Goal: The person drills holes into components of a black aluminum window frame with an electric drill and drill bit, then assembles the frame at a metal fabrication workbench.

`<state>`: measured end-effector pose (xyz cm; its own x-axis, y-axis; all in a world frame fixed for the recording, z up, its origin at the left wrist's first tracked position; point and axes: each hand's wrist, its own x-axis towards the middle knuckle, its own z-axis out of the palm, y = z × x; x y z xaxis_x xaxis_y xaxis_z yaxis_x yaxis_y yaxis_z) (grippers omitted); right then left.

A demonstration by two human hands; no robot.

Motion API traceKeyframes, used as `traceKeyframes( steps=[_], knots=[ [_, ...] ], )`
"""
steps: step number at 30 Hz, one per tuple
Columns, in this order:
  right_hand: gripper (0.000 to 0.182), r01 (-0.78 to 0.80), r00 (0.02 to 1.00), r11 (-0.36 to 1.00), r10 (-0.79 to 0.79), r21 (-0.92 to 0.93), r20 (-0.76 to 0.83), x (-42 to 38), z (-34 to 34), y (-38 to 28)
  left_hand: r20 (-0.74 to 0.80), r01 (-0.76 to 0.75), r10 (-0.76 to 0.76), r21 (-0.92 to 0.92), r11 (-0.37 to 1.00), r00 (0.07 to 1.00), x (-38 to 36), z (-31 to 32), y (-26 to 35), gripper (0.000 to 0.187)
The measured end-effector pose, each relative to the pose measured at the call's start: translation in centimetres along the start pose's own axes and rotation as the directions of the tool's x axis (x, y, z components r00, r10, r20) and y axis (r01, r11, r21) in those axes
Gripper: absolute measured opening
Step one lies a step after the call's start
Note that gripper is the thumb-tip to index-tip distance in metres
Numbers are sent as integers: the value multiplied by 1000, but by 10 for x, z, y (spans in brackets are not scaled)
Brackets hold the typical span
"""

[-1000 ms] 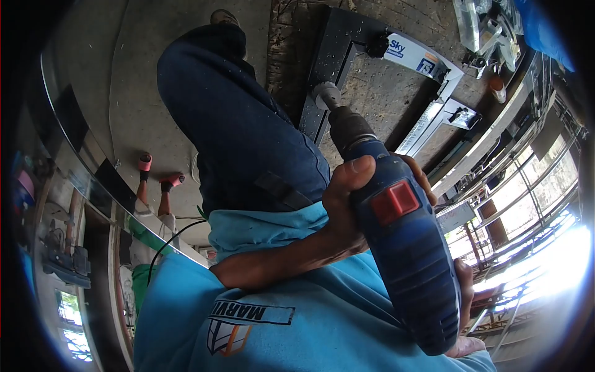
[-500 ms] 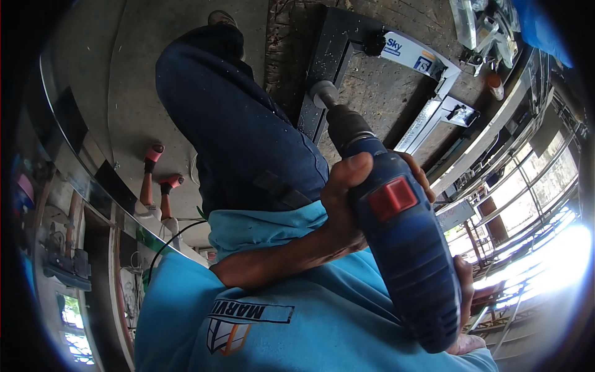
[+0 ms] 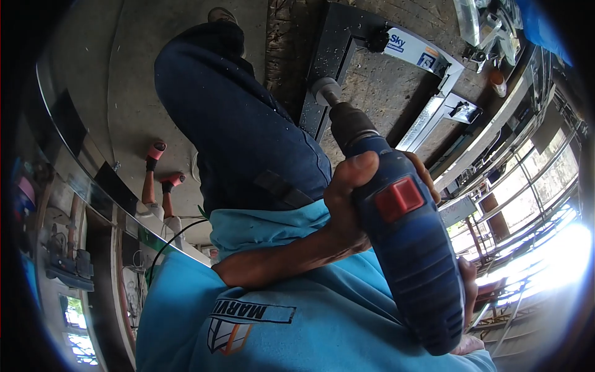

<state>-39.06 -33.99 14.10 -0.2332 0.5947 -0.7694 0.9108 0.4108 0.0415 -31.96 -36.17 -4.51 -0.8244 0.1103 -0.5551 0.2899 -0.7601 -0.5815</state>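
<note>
A blue power drill (image 3: 412, 248) with a red switch slants up and left across the view. My left hand (image 3: 350, 195) is closed round its front body, thumb on top, just behind the chuck (image 3: 353, 124). Around the rear, my right hand (image 3: 468, 288) is mostly hidden behind the drill; its fingers show wrapped at the right side. A pale round cutter, resembling a hole saw (image 3: 325, 91), is fitted in the chuck and meets the black profile (image 3: 325, 53) of a frame. Silvery labelled profiles (image 3: 418, 49) form other parts of that frame.
The frame lies on a worn wooden bench (image 3: 396, 84) with scattered chips. Plastic-wrapped parts (image 3: 493, 37) and a small orange-and-white object (image 3: 498, 82) lie at upper right. Another person's red shoes (image 3: 172, 181) are on the floor at left. A black cable (image 3: 167, 245) runs beside my sleeve.
The drill and both hands appear slightly farther right and lower in view. The cutter stays at the black profile, and my grip is the same.
</note>
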Motion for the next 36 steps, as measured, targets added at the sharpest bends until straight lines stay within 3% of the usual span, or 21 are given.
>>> traceKeyframes(
  steps=[12, 19, 21, 27, 30, 36],
  knots=[
    [65, -27, 1000, 1000, 27, 15, 3, 7, 2, -4, 79, -37, 37, -3, 999, 996, 4, -6, -3, 71],
    [65, -39, 999, 999, 38, 27, 4, 9, -1, -4, 83, -41, 41, -3, 999, 996, 5, -6, -2, 71],
    [66, -51, 999, 998, 51, 32, 4, 6, -9, 0, -24, 19, -19, -7, 1000, 1000, 3, -2, 0, 71],
    [66, -51, 999, 998, 51, 49, -4, 3, -12, 1, 92, -28, 29, -10, 1000, 995, 4, -7, -3, 70],
    [66, -59, 998, 997, 59, 44, -4, 6, -9, -1, 13, -29, 29, -49, 998, 999, 2, -1, -4, 72],
    [66, -70, 997, 996, 71, 61, -10, 8, 10, 0, 40, -35, 36, -28, 999, 999, 3, -5, -4, 73]
  ],
)
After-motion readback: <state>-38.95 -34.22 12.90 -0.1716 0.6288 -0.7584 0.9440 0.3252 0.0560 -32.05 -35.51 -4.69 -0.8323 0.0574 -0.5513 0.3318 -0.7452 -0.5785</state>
